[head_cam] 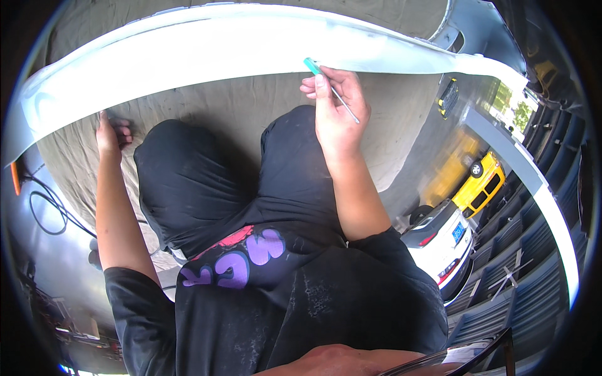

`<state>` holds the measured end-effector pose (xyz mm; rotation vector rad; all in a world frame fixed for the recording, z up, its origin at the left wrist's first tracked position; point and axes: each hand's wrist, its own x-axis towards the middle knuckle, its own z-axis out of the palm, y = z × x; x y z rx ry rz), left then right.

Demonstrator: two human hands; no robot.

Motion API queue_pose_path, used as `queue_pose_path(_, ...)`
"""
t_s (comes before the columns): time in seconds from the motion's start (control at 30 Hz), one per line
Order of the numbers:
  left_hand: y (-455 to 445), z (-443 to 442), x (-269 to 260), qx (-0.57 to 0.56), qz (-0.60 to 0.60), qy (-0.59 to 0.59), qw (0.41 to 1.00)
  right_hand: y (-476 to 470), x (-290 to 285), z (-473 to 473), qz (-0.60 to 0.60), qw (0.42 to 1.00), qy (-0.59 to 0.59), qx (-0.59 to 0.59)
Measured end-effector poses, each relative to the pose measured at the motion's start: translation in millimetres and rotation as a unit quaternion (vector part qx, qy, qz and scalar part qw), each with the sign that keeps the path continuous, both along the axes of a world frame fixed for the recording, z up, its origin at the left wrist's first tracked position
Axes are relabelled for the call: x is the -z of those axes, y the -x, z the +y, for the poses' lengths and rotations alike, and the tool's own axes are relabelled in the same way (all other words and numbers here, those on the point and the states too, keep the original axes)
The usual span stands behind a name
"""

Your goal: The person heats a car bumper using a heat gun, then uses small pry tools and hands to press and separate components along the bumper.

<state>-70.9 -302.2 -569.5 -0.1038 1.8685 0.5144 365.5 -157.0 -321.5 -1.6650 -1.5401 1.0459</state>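
Note:
Across the top stretches a long, curved white vehicle body panel (188,61), washed out by glare. My right hand (342,103) holds a thin screwdriver (311,65) with a teal handle. The handle end overlaps the panel's lower edge in view, and the slim metal shaft points back over my palm. I cannot tell whether the handle touches the panel. At the left, my left hand (112,132) has its thumb tip against the panel's lower edge. Its other fingers are bent and apart, with nothing seen between them.
A brownish cloth sheet (225,96) lies beneath the panel and my bent knees (188,164). Black cable (47,211) loops on the floor at left, near an orange object (16,178). A black-and-yellow case (448,98), a white car (437,239) and a yellow vehicle (479,183) are at right.

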Motion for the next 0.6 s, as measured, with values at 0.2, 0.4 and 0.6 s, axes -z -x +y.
queue_pose_path(0.2,-43.7,52.5,-101.5,0.398,-0.043,-0.054,0.915,3.2,0.8,8.8,-0.060,0.997,-0.027,-0.034)
queue_pose_path(0.4,-142.5,153.8,-278.8,0.510,-0.075,-0.500,0.696,2.7,-3.4,7.3,-0.072,0.996,0.013,-0.051)
queue_pose_path(0.6,-182.7,271.3,-289.3,0.615,0.074,-0.458,0.638,1.1,-16.7,2.2,0.054,0.998,0.039,-0.006)
